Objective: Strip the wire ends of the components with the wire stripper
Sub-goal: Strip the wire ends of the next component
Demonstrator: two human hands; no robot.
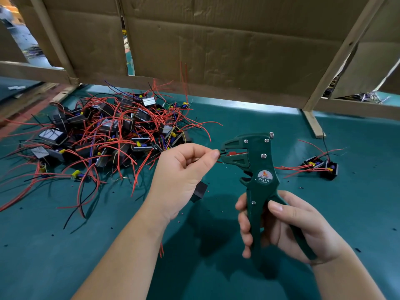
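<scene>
Right hand (287, 226) grips both handles of the green wire stripper (259, 169), whose head rises toward 12 o'clock above the fist. Left hand (184, 174), at 9 o'clock from that head, pinches a wire (222, 151) between thumb and forefinger, its end reaching into the tool's mouth. A black component (199, 191) hangs below this palm. The unsorted pile (104, 131) lies at 10 o'clock on the green mat (65, 245); two components (322, 166) rest at 3 o'clock.

right hand (287, 226) grips wire stripper (259, 167) by its handles (head upright) | left hand (181, 176) pinches wire end (222, 151) at stripper's jaws | component pile (104, 135) left of stripper
</scene>
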